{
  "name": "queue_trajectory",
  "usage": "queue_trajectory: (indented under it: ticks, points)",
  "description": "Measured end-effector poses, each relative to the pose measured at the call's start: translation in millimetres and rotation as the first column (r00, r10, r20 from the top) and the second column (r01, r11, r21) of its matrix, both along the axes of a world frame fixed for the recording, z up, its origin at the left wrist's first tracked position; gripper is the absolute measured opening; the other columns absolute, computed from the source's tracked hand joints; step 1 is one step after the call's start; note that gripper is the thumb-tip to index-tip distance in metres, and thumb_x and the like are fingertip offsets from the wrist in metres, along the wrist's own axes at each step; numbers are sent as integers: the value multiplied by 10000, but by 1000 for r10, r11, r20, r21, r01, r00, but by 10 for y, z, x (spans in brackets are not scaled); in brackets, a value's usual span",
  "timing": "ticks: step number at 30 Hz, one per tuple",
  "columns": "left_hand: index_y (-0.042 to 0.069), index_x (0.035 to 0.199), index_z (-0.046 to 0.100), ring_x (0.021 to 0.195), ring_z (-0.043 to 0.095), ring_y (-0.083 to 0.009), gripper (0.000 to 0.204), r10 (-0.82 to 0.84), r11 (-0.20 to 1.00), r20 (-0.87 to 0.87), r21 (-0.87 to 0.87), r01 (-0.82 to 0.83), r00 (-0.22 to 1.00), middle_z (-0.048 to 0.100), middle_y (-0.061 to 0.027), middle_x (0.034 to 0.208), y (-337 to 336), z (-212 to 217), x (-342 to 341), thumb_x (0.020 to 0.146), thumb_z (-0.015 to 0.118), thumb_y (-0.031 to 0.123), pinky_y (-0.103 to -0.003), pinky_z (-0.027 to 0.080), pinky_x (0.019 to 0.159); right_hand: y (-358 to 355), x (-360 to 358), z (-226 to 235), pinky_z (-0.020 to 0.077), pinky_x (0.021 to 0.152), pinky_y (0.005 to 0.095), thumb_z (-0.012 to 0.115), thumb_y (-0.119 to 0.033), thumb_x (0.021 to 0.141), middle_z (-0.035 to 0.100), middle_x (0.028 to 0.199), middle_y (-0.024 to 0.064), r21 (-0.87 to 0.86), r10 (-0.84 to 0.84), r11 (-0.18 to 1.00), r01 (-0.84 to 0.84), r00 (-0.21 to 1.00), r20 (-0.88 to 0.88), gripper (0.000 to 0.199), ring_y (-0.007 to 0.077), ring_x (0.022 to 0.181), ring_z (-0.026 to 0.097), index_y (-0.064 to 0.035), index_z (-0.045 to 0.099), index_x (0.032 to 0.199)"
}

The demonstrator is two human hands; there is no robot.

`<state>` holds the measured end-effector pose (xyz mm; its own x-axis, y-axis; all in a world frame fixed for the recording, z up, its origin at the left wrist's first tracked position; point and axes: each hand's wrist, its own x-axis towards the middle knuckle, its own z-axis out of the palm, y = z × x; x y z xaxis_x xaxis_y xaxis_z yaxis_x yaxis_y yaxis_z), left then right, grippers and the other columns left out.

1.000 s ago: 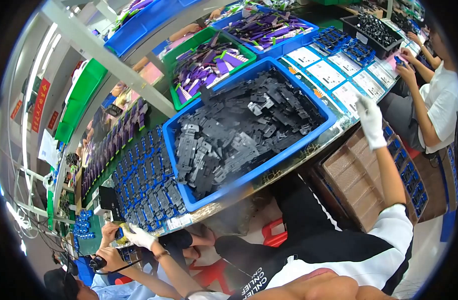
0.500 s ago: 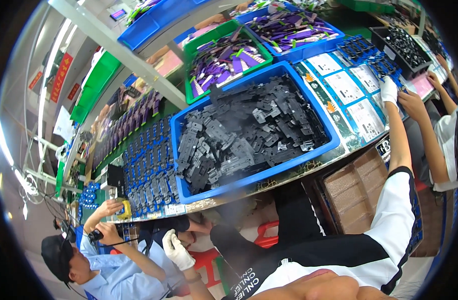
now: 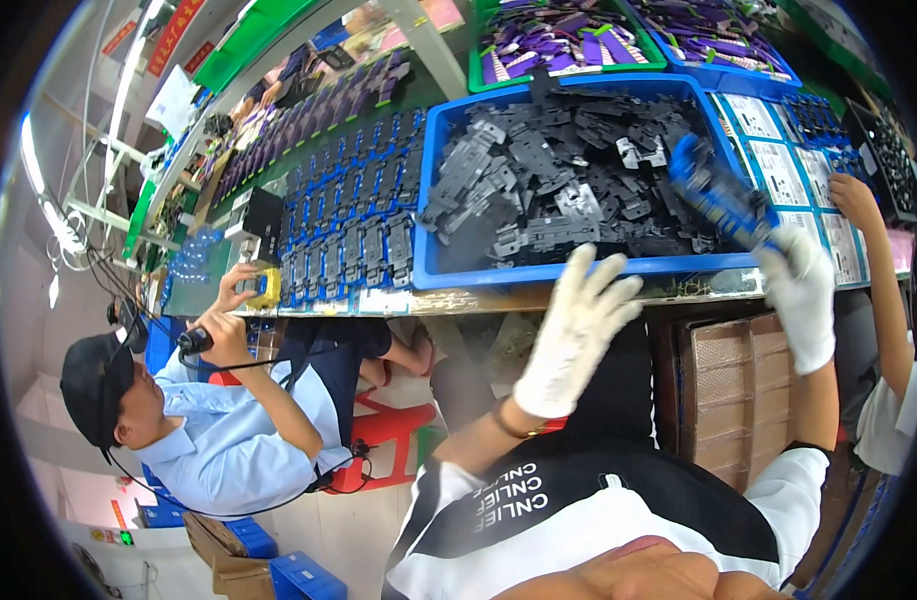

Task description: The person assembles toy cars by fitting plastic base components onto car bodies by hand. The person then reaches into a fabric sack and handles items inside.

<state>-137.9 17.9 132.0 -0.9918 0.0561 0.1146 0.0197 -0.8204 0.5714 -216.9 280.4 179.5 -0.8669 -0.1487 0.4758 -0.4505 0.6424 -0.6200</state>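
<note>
My right hand [image 3: 801, 295], in a white glove, grips a blue-and-black plastic part [image 3: 724, 200] by its near end. The part hangs tilted over the right side of a large blue bin [image 3: 669, 264]. Inside that bin lies a jumbled heap of black plastic pieces [image 3: 549, 165]. My left hand [image 3: 577, 340], also gloved in white, is open and holds nothing. Its fingers are spread near the bin's front rim; whether they touch it I cannot tell. Left of the bin, similar blue-and-black parts [image 3: 349, 215] stand in rows on the table.
At left, a person in a light blue shirt [image 3: 234, 440] works at a yellow fixture [image 3: 268, 288] with a black tool [image 3: 195, 341]. Another person's hand [image 3: 855, 201] rests by paper sheets [image 3: 774, 165] at right. A green bin [image 3: 564, 78] of purple pieces stands behind; a divided brown box [image 3: 724, 390] sits below.
My right hand has come back from the far right with the blue-and-black part in it. My left hand has risen from below to the bin's front, its fingers spreading. The view has shifted left.
</note>
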Motion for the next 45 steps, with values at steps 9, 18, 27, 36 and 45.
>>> queue_trajectory:
  ticks: [9, 18, 27, 36, 45]
  points:
    - [206, 1386, 376, 1222, 471, -267, 526, 181, 941, 147, 260, -215, 972, 491, -86, 1320, -294, -92, 306, 920, 573, 347, -515, 392, 1019, -1096, 273, 386, 514, 690, 374, 685, -138, 771, 654, 898, 123, 142, 528, 787, -601, 774, 350, 257, 311, 779, 643, -90, 632, 1018]
    - [204, 1363, 420, 1200, 479, -246, 488, 140, 899, 214, 383, -215, 967, 519, -68, 1269, -735, -219, 748, 917, 589, 307, -494, 378, 1031, -1328, -1245, -148, 496, 686, 362, 729, -174, 700, 519, 941, 69, 839, 251, 535, 97, 930, -267, 338, 237, 878, 578, -113, 552, 982]
    - [108, 1304, 451, 1173, 505, -277, 526, 244, 891, 260, 319, -322, 934, 537, -119, 1238, -964, -222, 957, 877, 636, 352, -495, 400, 1019, -1387, -1041, 206, 469, 755, 283, 652, -216, 864, 648, 957, 42, 31, 230, 973, -228, 962, -149, 204, 166, 843, 609, -45, 668, 973]
    - [98, 1359, 413, 1259, 437, -363, 625, -5, 920, 164, 386, -59, 986, 414, -126, 1414, -875, 11, 963, 843, 677, 332, -529, 363, 1056, -1715, 2, 467, 511, 804, 256, 662, -168, 874, 640, 1013, 46, -729, 653, 617, -295, 709, 265, 357, 104, 879, 616, 19, 588, 1169]
    - [123, 1400, 356, 1240, 462, -354, 653, -4, 931, 57, 363, -17, 998, 432, -71, 1376, -761, 89, 981, 853, 669, 295, -536, 386, 1034, -1986, 489, -87, 495, 731, 231, 657, -39, 836, 649, 945, 8, -933, 690, 358, -44, 686, 232, 209, 84, 823, 606, -38, 613, 1041]
